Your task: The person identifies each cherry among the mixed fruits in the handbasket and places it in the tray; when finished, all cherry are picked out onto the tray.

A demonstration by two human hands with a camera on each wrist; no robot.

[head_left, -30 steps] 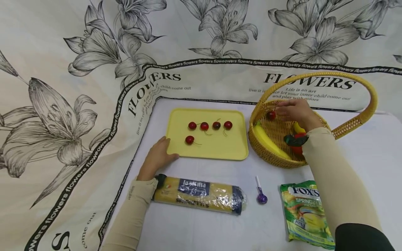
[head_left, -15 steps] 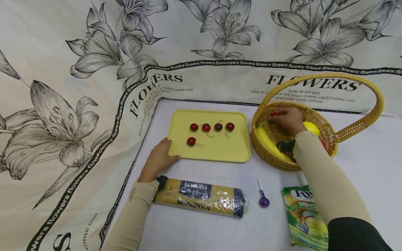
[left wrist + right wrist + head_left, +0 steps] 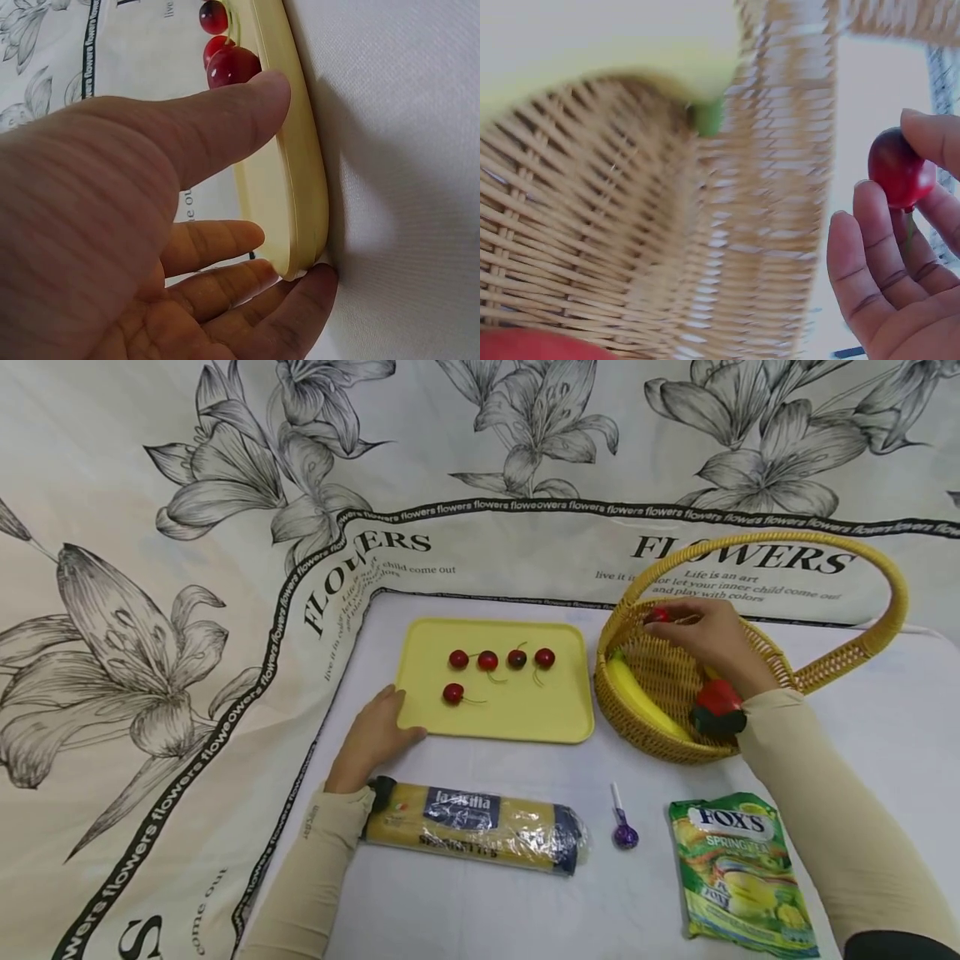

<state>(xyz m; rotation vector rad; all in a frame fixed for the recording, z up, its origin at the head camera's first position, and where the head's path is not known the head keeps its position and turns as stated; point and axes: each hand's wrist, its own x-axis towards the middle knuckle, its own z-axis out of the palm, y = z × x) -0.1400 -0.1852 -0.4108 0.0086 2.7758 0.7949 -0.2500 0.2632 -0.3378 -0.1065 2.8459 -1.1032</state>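
Observation:
In the head view my right hand pinches a red cherry between thumb and fingers, by the back rim of the wicker basket. The right wrist view shows this dark-topped cherry with its green stem hanging toward the palm. Inside the basket lie a banana and a red fruit, partly hidden by the wrist. My left hand rests at the near left corner of the yellow tray. Its thumb lies over the rim, its fingers along the outer corner. Several stemmed cherries lie on the tray.
A spaghetti pack lies in front of the tray beside the left wrist. Right of it are a purple lollipop and a green Fox's candy bag. The basket's tall handle arches over the right hand. A flower-printed cloth stands behind.
My right hand, lower inside the basket half a second ago, has risen toward its back rim with the cherry. The left hand and the cherries on the tray have stayed in place.

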